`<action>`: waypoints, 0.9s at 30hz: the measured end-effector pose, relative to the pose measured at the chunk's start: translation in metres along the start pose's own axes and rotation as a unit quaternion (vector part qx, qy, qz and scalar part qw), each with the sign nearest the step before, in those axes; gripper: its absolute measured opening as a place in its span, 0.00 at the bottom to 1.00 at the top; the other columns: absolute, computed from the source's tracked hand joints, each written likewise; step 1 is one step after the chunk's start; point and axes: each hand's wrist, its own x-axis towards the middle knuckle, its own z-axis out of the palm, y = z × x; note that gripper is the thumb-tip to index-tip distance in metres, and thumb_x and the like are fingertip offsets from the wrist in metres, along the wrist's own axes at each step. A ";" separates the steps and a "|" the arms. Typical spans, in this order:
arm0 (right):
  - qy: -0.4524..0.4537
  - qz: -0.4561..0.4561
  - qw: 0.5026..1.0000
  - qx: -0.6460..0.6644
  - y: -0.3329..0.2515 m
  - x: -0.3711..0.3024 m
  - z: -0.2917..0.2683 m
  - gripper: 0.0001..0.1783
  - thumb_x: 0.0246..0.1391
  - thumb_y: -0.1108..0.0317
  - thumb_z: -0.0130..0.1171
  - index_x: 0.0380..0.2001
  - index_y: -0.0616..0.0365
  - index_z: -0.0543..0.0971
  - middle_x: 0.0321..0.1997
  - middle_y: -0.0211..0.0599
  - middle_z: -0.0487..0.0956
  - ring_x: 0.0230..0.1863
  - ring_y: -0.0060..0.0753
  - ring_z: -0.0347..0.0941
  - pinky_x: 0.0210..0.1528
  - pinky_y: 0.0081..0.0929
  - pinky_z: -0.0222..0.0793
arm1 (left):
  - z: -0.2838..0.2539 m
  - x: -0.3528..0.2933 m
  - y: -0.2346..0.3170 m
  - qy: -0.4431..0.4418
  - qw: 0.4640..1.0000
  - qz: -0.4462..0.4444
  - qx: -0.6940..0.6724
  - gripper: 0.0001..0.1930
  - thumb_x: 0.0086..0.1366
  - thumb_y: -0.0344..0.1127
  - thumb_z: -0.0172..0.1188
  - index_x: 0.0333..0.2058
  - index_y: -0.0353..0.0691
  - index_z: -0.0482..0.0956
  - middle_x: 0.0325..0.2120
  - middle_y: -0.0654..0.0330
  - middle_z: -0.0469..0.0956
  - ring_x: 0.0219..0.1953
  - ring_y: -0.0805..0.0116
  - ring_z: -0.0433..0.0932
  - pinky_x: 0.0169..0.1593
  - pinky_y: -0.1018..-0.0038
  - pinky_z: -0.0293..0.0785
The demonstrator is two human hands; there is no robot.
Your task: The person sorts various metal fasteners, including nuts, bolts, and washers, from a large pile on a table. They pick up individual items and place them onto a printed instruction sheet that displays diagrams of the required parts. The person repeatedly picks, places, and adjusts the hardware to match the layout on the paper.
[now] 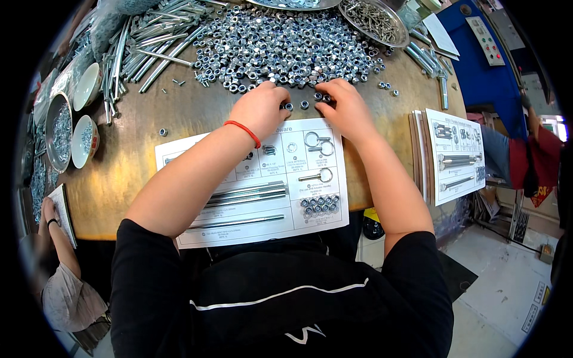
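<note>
My left hand (260,111), with a red cord on its wrist, has its fingers curled around a lock nut (289,107) at the fingertips. Thumb and fingers of my right hand (345,108) close on a pair of lock nuts (322,97). Between the hands, a single lock nut (304,105) rests on the table. Just beyond my fingers spreads a big heap of silvery lock nuts (286,45) with blue inserts. Under my forearms lies a printed hardware sheet (256,179) with pictures of rods, pins and nuts, partly covered by my left arm.
Long bolts (170,56) lie piled at the far left. Bowls (87,86) and a metal dish (59,131) of small parts stand at the left edge. A tray of screws (375,22) sits at the back right, and a card stack (453,155) at the right edge. Another person's hand (49,210) is at left.
</note>
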 end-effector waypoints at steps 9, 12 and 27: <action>-0.059 -0.112 0.992 0.013 -0.009 0.008 0.017 0.12 0.46 0.72 0.65 0.37 0.58 0.81 0.40 0.39 0.78 0.44 0.45 0.74 0.48 0.36 0.70 | -0.004 -0.008 -0.007 0.005 1.000 0.001 -0.014 0.12 0.58 0.39 0.64 0.40 0.41 0.83 0.39 0.52 0.79 0.42 0.54 0.79 0.48 0.63 0.75; -0.033 -0.127 0.991 -0.011 -0.008 0.014 0.023 0.11 0.48 0.72 0.65 0.37 0.59 0.82 0.37 0.41 0.79 0.42 0.47 0.75 0.45 0.37 0.72 | -0.011 -0.019 -0.012 0.059 0.998 0.012 -0.015 0.13 0.56 0.37 0.68 0.38 0.37 0.83 0.34 0.53 0.79 0.34 0.59 0.80 0.42 0.68 0.77; -0.057 -0.126 0.990 0.038 -0.067 -0.207 -0.029 0.16 0.41 0.76 0.67 0.38 0.58 0.80 0.38 0.34 0.76 0.40 0.40 0.74 0.38 0.31 0.73 | 0.056 -0.183 0.061 0.010 0.981 0.186 -0.059 0.11 0.52 0.32 0.69 0.36 0.41 0.80 0.31 0.59 0.74 0.31 0.58 0.78 0.33 0.68 0.76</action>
